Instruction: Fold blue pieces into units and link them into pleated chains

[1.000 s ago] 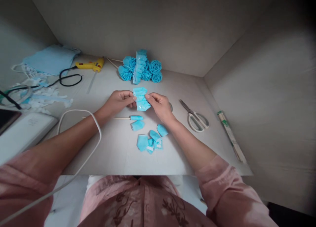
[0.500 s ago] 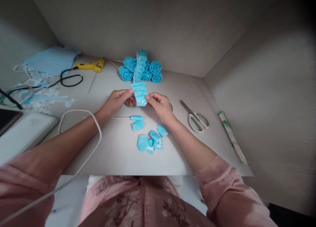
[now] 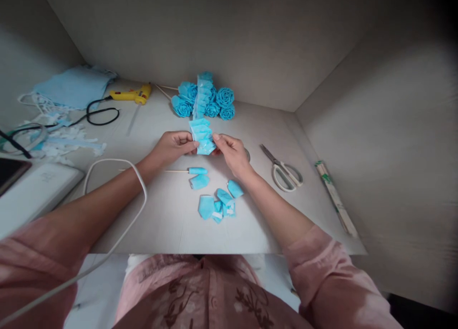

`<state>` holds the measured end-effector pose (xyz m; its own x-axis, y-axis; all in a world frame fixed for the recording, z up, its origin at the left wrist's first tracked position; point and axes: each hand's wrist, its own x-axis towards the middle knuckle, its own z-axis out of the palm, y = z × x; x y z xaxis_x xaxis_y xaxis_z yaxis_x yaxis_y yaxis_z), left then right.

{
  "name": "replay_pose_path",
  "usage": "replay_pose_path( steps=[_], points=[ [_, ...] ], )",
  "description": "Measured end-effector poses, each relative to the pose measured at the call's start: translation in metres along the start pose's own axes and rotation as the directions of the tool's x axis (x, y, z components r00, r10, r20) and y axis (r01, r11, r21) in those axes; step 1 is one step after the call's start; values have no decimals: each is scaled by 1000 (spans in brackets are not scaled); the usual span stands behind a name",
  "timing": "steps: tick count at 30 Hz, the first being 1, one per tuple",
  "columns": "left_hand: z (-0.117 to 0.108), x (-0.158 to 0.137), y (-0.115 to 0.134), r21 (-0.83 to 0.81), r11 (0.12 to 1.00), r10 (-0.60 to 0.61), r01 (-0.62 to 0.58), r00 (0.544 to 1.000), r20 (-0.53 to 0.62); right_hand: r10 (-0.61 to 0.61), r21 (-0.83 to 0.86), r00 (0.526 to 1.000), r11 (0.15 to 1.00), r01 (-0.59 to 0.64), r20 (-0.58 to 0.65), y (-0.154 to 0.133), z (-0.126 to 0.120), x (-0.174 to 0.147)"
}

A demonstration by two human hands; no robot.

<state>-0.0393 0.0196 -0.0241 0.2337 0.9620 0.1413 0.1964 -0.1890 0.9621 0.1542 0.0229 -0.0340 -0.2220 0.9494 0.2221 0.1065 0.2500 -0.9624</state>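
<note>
Between my two hands is a pleated strip of blue fabric (image 3: 203,132), pinched at both side edges near its lower end. My left hand (image 3: 178,143) is closed on its left edge, thumb on top. On the right edge, my right hand (image 3: 231,150) pinches with thumb and fingers. Just beyond lies another pleated blue strip (image 3: 202,100), leaning over several blue fabric roses (image 3: 225,98). Nearer me, a thin stick with a rolled blue tip (image 3: 198,170) rests beside a cut blue piece (image 3: 199,181). Several more blue petal pieces (image 3: 206,207) are grouped closer to the table edge.
Scissors (image 3: 284,174) lie right of my right hand, and a bundle of sticks (image 3: 336,197) lies farther right. At the left are a yellow glue gun (image 3: 132,95), blue face masks (image 3: 75,88), white scraps (image 3: 77,140) and a white box-shaped device (image 3: 43,190). A white cable (image 3: 145,195) loops over my left forearm.
My left thumb has moved down along the strip's left edge. My right thumb has shifted slightly up its right edge. The strip stays in nearly the same place.
</note>
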Motion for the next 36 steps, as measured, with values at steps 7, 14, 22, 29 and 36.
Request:
replay_pose_path(
  steps=[7, 14, 22, 29, 36],
  points=[
    [-1, 1, 1, 43, 999, 20, -23, 998, 61, -9, -20, 1000, 1000, 9, 6, 0, -1, -1],
    [-3, 0, 3, 29, 999, 41, -41, 999, 3, -6, 25, 999, 1000, 7, -34, 3, -3, 3],
    [-3, 0, 3, -1, 999, 39, -39, 998, -42, 2, 19, 1000, 1000, -2, 1, 1, -3, 0],
    [-5, 0, 3, -24, 999, 22, -21, 1000, 22, -4, 77, 998, 997, 9, -68, 8, -5, 5],
    [-4, 1, -1, 1, 1000, 11, -11, 994, 108, -1, 199, 1000, 980, 3, -6, 11, -1, 7]
  ],
)
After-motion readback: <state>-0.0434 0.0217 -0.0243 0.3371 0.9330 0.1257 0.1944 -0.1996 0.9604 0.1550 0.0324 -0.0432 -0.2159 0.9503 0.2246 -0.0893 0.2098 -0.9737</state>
